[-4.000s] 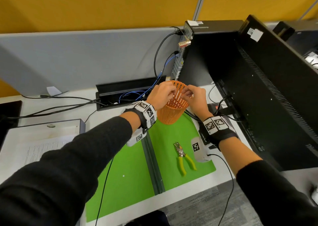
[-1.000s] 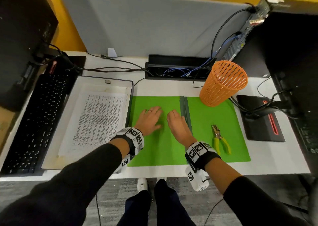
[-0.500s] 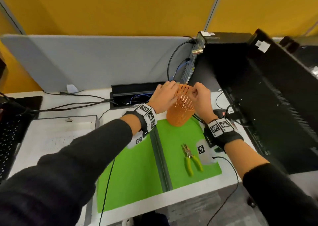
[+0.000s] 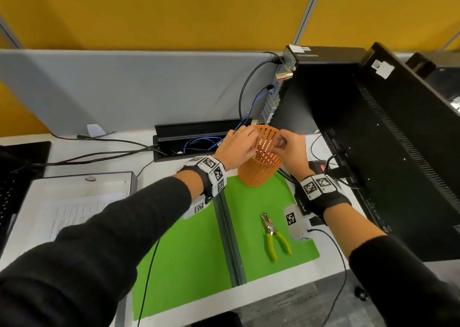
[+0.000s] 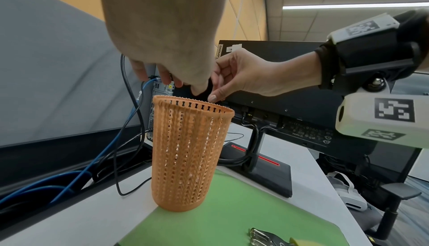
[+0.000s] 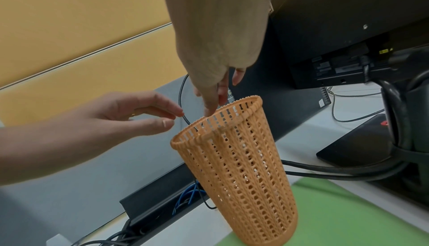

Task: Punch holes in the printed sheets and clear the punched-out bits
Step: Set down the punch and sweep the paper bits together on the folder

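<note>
An orange mesh basket (image 4: 258,170) (image 5: 185,158) (image 6: 243,176) stands upright at the back edge of the green mat (image 4: 189,264). Both hands hover just over its rim. My left hand (image 4: 251,137) (image 5: 174,83) (image 6: 171,118) has loosely curled fingers, with the thumb near them. My right hand (image 4: 281,142) (image 5: 216,92) (image 6: 216,103) points its fingers down at the rim. I see no paper bit in either hand. The hole punch (image 4: 272,234) (image 5: 267,237), with yellow-green handles, lies on the mat. Printed sheets (image 4: 74,214) lie in a tray (image 4: 82,177) at the left.
The back of a black monitor (image 4: 398,152) stands close on the right, its base (image 5: 262,173) beside the basket. A black computer tower (image 4: 311,90) and an open cable channel (image 4: 199,132) with blue and black cables sit behind the basket. A grey partition runs along the back.
One second ago both hands lay flat on the green mat. Half a second ago they were over the basket rim, and they stay there now, barely moved.
</note>
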